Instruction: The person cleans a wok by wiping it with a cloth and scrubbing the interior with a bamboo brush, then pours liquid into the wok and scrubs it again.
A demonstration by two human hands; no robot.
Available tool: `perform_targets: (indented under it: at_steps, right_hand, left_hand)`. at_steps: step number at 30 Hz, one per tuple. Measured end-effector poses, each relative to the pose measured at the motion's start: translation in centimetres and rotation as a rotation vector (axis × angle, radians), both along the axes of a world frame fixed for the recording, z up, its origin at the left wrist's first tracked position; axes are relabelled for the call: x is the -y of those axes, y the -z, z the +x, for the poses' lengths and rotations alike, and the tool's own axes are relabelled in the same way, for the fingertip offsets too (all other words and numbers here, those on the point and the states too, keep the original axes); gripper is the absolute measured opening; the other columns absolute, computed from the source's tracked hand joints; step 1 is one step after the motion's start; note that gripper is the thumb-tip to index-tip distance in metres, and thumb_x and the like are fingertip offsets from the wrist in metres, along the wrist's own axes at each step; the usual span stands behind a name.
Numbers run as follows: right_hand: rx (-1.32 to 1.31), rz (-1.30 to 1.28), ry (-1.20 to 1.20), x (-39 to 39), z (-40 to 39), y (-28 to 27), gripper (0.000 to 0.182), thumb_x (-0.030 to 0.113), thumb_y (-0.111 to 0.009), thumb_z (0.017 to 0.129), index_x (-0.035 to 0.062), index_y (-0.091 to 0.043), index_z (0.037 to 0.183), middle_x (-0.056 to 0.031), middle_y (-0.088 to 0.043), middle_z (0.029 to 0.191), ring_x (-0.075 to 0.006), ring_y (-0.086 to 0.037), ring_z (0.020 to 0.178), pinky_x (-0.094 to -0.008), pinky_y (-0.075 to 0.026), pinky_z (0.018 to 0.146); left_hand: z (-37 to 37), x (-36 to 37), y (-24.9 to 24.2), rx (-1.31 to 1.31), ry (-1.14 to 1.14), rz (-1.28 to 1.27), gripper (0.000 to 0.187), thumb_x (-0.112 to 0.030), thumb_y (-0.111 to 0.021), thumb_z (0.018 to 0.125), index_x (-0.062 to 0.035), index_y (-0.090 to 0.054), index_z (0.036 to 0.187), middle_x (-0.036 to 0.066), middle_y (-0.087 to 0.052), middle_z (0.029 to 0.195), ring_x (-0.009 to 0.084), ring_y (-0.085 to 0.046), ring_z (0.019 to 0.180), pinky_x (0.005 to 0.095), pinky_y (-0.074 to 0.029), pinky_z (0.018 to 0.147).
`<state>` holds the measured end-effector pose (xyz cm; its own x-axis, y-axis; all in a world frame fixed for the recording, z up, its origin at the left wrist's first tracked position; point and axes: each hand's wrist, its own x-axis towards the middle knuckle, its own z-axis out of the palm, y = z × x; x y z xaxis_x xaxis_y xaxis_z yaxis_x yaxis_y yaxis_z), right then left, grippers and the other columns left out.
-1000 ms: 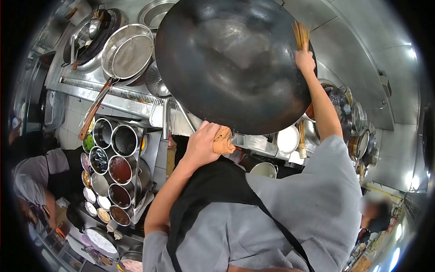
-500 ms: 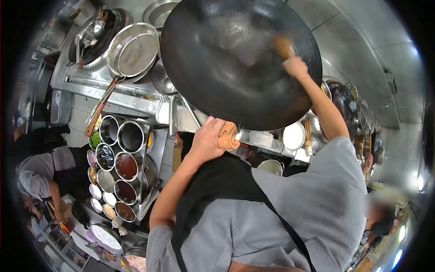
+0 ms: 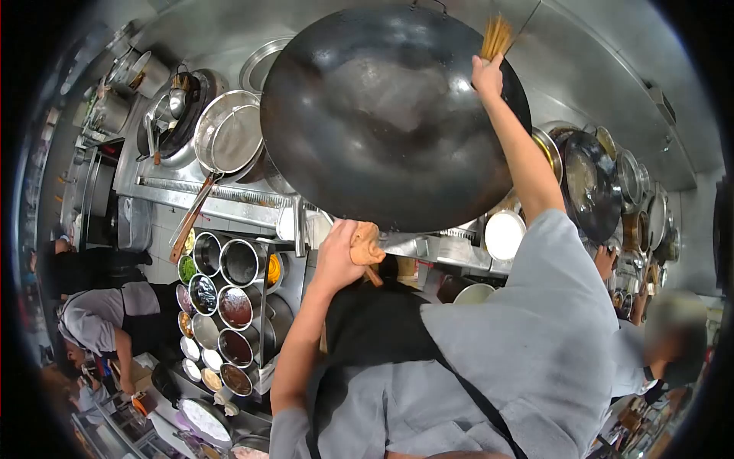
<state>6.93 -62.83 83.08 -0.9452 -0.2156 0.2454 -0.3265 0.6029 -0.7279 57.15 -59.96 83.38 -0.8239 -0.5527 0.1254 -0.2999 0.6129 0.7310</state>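
A large dark wok (image 3: 382,145) fills the upper middle, tilted so that its inside faces me; its surface looks bare and slightly shiny. My left hand (image 3: 336,256) is closed on a folded orange-tan cloth (image 3: 367,243) at the wok's near rim. Whether the rim itself is inside that grip is hidden. In my right hand (image 3: 487,76), closed around its lower end, is a bamboo wok brush (image 3: 497,37). Its bristles point up and away, over the far right rim of the wok.
Left stand a wire strainer (image 3: 228,134) with a wooden handle and a rack of seasoning pots (image 3: 234,306). On the right are a white bowl (image 3: 505,235) and another wok (image 3: 589,183). A co-worker (image 3: 115,314) bends at far left; another person (image 3: 634,359) stands right.
My right hand has moved the brush from inside the wok up to its far right rim. My left hand stays at the near rim with the cloth. The view has shifted slightly.
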Motion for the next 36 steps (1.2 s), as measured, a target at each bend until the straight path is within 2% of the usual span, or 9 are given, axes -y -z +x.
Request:
perform_targets:
  at_steps: [5, 11, 19, 22, 26, 27, 28, 32, 36]
  right_hand:
    - [0.43, -0.45, -0.433, -8.8, 10.3, -6.1, 0.076, 0.031, -0.068, 0.091, 0.0036, -0.029, 0.149, -0.0158, -0.063, 0.107, -0.0229, -0.064, 0.072, -0.03, -0.052, 0.051]
    - [-0.067, -0.356, -0.296, -23.2, 25.8, 4.7, 0.069, 0.028, -0.056, 0.099, -0.0055, -0.024, 0.151, -0.0224, -0.043, 0.144, -0.0321, -0.042, 0.133, -0.0384, -0.028, 0.114]
    - [0.098, -0.288, 0.107, -25.8, 34.6, 19.0, 0.071, 0.022, -0.053, 0.1, -0.0142, -0.014, 0.148, -0.0357, -0.025, 0.15, -0.0433, -0.033, 0.138, -0.0442, -0.024, 0.116]
    - [-0.136, 0.523, 0.228, -25.8, 26.2, 25.6, 0.036, 0.03, -0.062, 0.095, -0.0058, -0.066, 0.091, -0.0199, -0.067, 0.088, -0.0372, -0.065, 0.073, -0.0452, -0.052, 0.064]
    - [-0.76, 1.196, -0.447, -29.4, 18.2, 37.6, 0.047, 0.046, -0.049, 0.097, 0.0027, -0.069, 0.097, -0.0193, -0.064, 0.088, -0.0322, -0.065, 0.068, -0.0425, -0.051, 0.048]
    - [-0.567, 1.023, -0.197, -29.2, 16.3, 41.3, 0.042, 0.04, -0.05, 0.096, 0.0033, -0.069, 0.09, -0.018, -0.064, 0.083, -0.029, -0.063, 0.059, -0.0386, -0.048, 0.042]
    - [-1.401, 1.316, -0.188, -28.7, 18.8, 36.8, 0.039, 0.036, -0.052, 0.093, 0.0024, -0.069, 0.084, -0.0173, -0.065, 0.08, -0.0284, -0.063, 0.055, -0.0407, -0.046, 0.037]
    - [-0.489, 0.821, 0.063, -16.8, 33.4, 24.0, 0.026, 0.023, -0.056, 0.089, 0.0021, -0.071, 0.091, -0.0175, -0.068, 0.086, -0.0292, -0.066, 0.071, -0.0412, -0.052, 0.057]
    - [0.432, -0.03, -0.822, -9.6, 49.2, 19.1, 0.032, 0.015, -0.057, 0.091, 0.0001, -0.063, 0.119, -0.0164, -0.063, 0.12, -0.0228, -0.06, 0.098, -0.038, -0.049, 0.086]
  left_hand:
    - [1.5, -1.6, -1.5, -0.136, 0.004, -0.12, 0.045, -0.011, -0.076, 0.073, 0.0005, -0.057, 0.112, 0.017, -0.054, 0.128, 0.0369, -0.053, 0.118, 0.0399, -0.043, 0.099]
    - [7.6, -7.0, -0.1, -0.451, -0.391, 0.63, 0.043, -0.004, -0.076, 0.081, 0.0014, -0.058, 0.119, 0.011, -0.063, 0.115, 0.0174, -0.063, 0.103, 0.0287, -0.05, 0.089]
    - [9.5, -8.5, -0.8, -0.467, -0.291, 0.826, 0.05, -0.002, -0.073, 0.086, -0.0016, -0.047, 0.129, 0.011, -0.063, 0.11, 0.018, -0.067, 0.09, 0.0332, -0.058, 0.081]
    - [14.6, -9.5, 0.1, -0.582, -0.327, 0.802, 0.048, -0.006, -0.072, 0.088, -0.0037, -0.047, 0.129, 0.01, -0.064, 0.109, 0.0173, -0.066, 0.093, 0.0331, -0.057, 0.082]
    - [20.0, -10.7, -0.1, -0.752, -0.424, 0.801, 0.05, -0.013, -0.074, 0.088, -0.0057, -0.047, 0.129, 0.01, -0.061, 0.117, 0.0163, -0.063, 0.106, 0.0333, -0.053, 0.089]
    - [21.2, -11.1, -0.5, -0.761, -0.451, 0.713, 0.054, -0.017, -0.077, 0.086, -0.0055, -0.047, 0.129, 0.009, -0.061, 0.118, 0.0172, -0.061, 0.108, 0.0336, -0.051, 0.093]
    - [22.5, -11.8, -1.1, -0.688, -0.554, 0.634, 0.057, -0.022, -0.079, 0.084, -0.0053, -0.048, 0.128, 0.008, -0.06, 0.117, 0.0175, -0.06, 0.108, 0.0326, -0.048, 0.095]
    - [28.4, -13.0, -1.5, -0.648, -0.75, 0.655, 0.066, -0.029, -0.084, 0.077, -0.0032, -0.047, 0.125, 0.006, -0.057, 0.111, 0.0143, -0.054, 0.106, 0.0299, -0.043, 0.096]
    - [31.9, -14.4, 1.5, -0.817, -1.022, 0.628, 0.073, -0.028, -0.086, 0.076, -0.0032, -0.042, 0.129, 0.006, -0.056, 0.117, 0.0147, -0.053, 0.111, 0.0297, -0.043, 0.097]
